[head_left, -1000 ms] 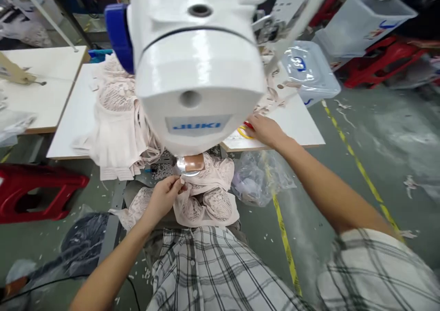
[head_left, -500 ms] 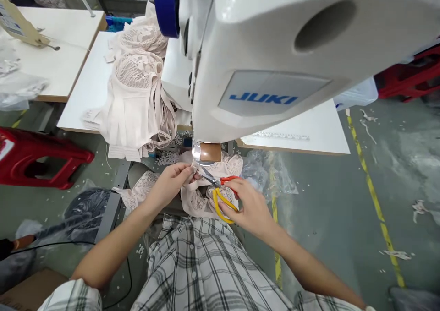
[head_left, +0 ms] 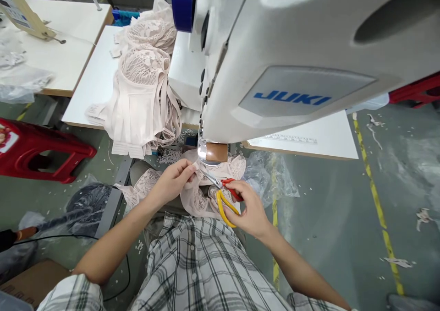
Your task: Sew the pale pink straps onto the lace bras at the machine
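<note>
Pale pink lace bra (head_left: pixel 195 201) fabric lies across my lap under the sewing machine (head_left: pixel 237 114). My left hand (head_left: pixel 175 180) pinches an edge of this bra between thumb and fingers, just below the machine's metal end. In my right hand (head_left: pixel 249 208) is a pair of scissors (head_left: pixel 220 182) with one red and one yellow handle. Their blades point up and left at the pinched edge, with the tips close to my left fingertips. Whether the tips touch the fabric I cannot tell.
A pile of similar bras (head_left: pixel 137 95) hangs over the front edge of the white table (head_left: pixel 82 91) at left. Red stools (head_left: pixel 44 150) stand on both sides. Clear plastic bags (head_left: pixel 271 173) and fabric scraps lie on the floor. A cable runs at lower left.
The scissors' handles have spread a little wider and the blades have drawn slightly back from the pinched edge. My view has shifted slightly, so the machine appears larger and farther right.
</note>
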`<action>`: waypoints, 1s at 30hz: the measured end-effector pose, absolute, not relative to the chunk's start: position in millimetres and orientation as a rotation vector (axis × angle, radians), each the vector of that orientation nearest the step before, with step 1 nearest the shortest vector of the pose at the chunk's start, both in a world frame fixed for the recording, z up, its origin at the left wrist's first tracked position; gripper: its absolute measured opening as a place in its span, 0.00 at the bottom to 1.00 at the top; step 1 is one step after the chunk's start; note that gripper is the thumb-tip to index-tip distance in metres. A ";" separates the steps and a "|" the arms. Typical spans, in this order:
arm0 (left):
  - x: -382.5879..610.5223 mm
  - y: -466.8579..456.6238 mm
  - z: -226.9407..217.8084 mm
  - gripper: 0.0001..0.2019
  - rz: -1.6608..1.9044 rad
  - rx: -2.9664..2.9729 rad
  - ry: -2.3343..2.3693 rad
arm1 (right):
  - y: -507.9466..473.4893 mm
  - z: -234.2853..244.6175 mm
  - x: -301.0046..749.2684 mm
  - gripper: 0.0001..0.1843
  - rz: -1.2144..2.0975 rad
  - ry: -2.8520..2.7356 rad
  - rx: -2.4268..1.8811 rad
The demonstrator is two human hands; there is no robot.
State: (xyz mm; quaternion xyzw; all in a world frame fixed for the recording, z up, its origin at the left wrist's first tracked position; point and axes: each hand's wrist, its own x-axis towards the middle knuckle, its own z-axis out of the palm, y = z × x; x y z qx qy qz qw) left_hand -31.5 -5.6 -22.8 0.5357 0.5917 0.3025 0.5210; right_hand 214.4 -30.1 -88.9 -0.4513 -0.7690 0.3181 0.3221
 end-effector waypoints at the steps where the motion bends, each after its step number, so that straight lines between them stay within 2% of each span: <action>1: -31.7 -5.0 -22.1 0.18 0.732 1.290 1.419 | -31.5 -88.7 213.4 0.25 0.833 -2.022 -1.180; 7: -31.3 -2.1 -17.0 0.17 0.673 1.339 1.417 | -25.8 -87.7 198.9 0.28 0.865 -2.038 -1.120; 14: -39.0 0.1 -14.4 0.16 0.637 1.407 1.455 | -16.3 -91.9 193.1 0.21 1.009 -1.961 -1.170; 21: -35.7 -0.8 -17.7 0.18 0.640 1.411 1.462 | -25.3 -91.5 206.6 0.19 1.064 -1.956 -1.209; 26: -36.4 -0.2 -21.8 0.15 0.726 1.379 1.469 | -36.3 -100.3 224.6 0.17 1.099 -1.801 -1.345; 30: -43.5 0.2 -26.6 0.14 0.717 1.719 1.623 | -23.1 -100.4 253.1 0.16 1.064 -1.903 -1.412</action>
